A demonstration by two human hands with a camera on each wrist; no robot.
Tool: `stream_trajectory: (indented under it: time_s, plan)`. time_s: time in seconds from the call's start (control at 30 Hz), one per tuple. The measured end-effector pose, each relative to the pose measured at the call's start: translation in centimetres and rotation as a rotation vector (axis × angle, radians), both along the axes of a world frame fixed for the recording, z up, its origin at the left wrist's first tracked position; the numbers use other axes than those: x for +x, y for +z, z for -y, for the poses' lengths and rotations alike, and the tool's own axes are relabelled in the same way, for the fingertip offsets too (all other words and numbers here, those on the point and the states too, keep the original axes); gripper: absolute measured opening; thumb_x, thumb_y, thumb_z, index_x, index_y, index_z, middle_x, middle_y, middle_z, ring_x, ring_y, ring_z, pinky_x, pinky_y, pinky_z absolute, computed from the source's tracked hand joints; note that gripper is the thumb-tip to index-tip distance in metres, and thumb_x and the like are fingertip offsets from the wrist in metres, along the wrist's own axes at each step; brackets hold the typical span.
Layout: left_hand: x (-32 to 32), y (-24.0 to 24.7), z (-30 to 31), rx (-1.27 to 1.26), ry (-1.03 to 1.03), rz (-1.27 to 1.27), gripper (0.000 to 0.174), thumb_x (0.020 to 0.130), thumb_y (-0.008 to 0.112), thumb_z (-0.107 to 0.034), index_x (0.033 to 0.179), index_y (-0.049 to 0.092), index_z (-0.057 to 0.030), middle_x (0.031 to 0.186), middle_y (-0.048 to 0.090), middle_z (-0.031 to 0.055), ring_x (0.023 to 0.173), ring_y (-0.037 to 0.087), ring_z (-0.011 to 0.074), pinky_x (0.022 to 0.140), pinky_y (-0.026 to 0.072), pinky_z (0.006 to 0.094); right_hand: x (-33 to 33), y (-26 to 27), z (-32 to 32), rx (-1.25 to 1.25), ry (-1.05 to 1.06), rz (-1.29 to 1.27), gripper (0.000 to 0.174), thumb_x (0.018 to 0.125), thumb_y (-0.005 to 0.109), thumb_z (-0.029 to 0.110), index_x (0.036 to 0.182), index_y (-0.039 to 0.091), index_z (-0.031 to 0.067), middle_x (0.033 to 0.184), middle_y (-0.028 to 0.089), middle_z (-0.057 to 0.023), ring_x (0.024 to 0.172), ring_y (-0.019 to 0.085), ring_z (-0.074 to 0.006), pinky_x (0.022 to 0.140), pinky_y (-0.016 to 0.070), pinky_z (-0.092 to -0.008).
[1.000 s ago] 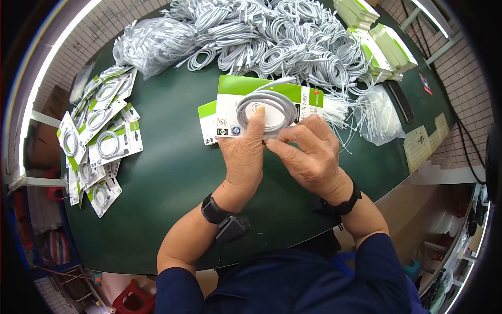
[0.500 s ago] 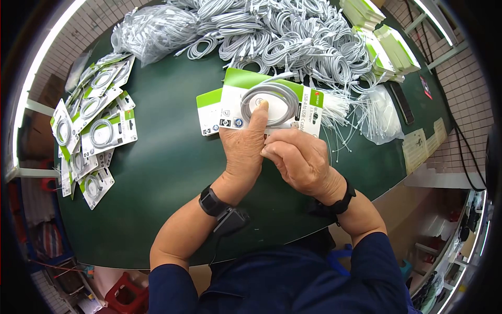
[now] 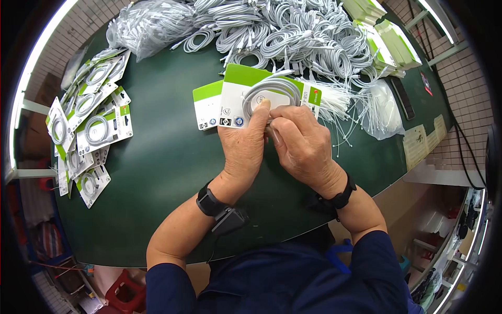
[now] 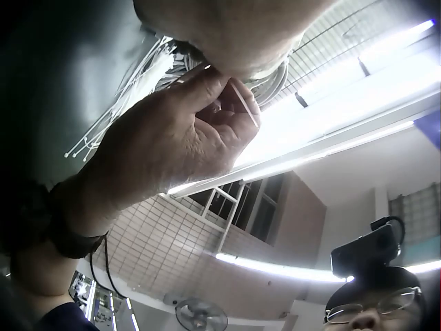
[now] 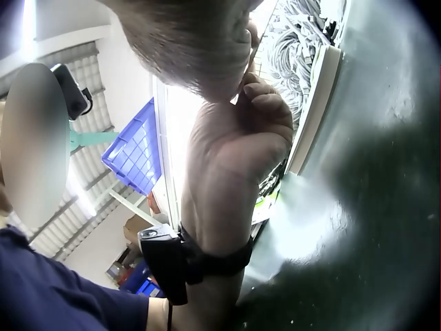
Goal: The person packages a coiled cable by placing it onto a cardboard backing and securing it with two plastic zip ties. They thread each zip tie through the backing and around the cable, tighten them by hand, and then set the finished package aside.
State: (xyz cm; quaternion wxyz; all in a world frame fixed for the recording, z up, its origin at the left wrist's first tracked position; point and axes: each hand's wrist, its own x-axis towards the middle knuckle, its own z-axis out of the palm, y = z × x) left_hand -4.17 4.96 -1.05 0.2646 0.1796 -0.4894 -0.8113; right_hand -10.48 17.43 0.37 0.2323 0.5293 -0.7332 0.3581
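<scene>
A green-and-white card (image 3: 232,99) with a coiled grey cable (image 3: 287,85) on its front is held in the left hand (image 3: 243,149), whose thumb presses on the middle of the coil. Behind it, to the left, sticks out a second green-and-white card (image 3: 205,109). The right hand (image 3: 306,146) has its fingers curled at the coil's lower edge, covering part of the print. In the left wrist view a thin white tie (image 4: 244,102) shows at the right hand's (image 4: 172,138) pinched fingers. The tie's far end is hidden.
Packed cards (image 3: 97,130) lie heaped at left. Across the back are a bagged bundle (image 3: 151,29) and a pile of grey cables (image 3: 293,36). White ties (image 3: 332,102), a plastic bag (image 3: 381,112), a phone (image 3: 402,98) and stacked cards (image 3: 397,44) lie at right.
The right hand has dipped away from the card's lower edge and come back up against the coil. The left hand keeps its hold, and the cards have shifted slightly up in view.
</scene>
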Motion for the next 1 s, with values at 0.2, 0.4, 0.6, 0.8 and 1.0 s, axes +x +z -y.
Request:
stream_trajectory:
  time_s: [0.2, 0.4, 0.6, 0.8, 1.0]
  plan:
    - [0.0, -0.1, -0.3, 0.018, 0.001, -0.006, 0.030, 0.099, 0.072, -0.011, 0.126, 0.063, -0.0011, 0.106, 0.070, 0.0070, 0.079, 0.068, 0.0098, 0.056, 0.0562, 0.0231, 0.5, 0.2, 0.0, 0.077, -0.018, 0.195, 0.019, 0.087, 0.074, 0.001, 0.101, 0.062, 0.0053, 0.098, 0.067, -0.0085, 0.074, 0.070, -0.0312, 0.062, 0.0576, -0.0398]
    - [0.4, 0.1, 0.4, 0.079, -0.160, 0.067, 0.038, 0.100, 0.069, -0.013, 0.134, 0.057, -0.0010, 0.116, 0.069, 0.0111, 0.090, 0.073, 0.0156, 0.061, 0.0654, 0.0286, -0.9, -0.2, -0.3, 0.041, 0.068, 0.410, 0.013, 0.093, 0.072, 0.005, 0.100, 0.062, 0.0060, 0.094, 0.065, -0.0118, 0.075, 0.069, -0.0357, 0.061, 0.0532, -0.0437]
    - [0.2, 0.7, 0.8, -0.064, -0.198, 0.097, 0.039, 0.101, 0.067, -0.010, 0.137, 0.055, -0.0013, 0.117, 0.069, 0.0108, 0.092, 0.074, 0.0169, 0.063, 0.0665, 0.0292, -0.4, -0.4, -0.4, -0.037, 0.034, 0.462, 0.011, 0.093, 0.072, 0.004, 0.099, 0.063, 0.0053, 0.092, 0.065, -0.0121, 0.077, 0.069, -0.0358, 0.061, 0.0529, -0.0434]
    - [0.4, 1.3, 0.8, -0.205, -0.114, 0.020, 0.036, 0.100, 0.067, -0.006, 0.134, 0.057, -0.0004, 0.117, 0.069, 0.0098, 0.093, 0.072, 0.0142, 0.065, 0.0638, 0.0273, 0.3, -0.2, -0.4, -0.156, 0.048, 0.266, 0.013, 0.087, 0.073, -0.003, 0.093, 0.063, 0.0023, 0.103, 0.071, -0.0111, 0.074, 0.072, -0.0297, 0.059, 0.0582, -0.0368]
    - [0.6, 3.8, 0.5, -0.251, -0.069, -0.120, 0.026, 0.100, 0.067, -0.001, 0.125, 0.062, 0.0033, 0.111, 0.070, 0.0093, 0.095, 0.071, 0.0140, 0.077, 0.0608, 0.0276, 0.6, 0.3, -0.7, -0.204, 0.130, -0.010, 0.022, 0.073, 0.075, -0.005, 0.093, 0.067, -0.0048, 0.104, 0.070, -0.0148, 0.077, 0.074, -0.0245, 0.062, 0.0624, -0.0340]
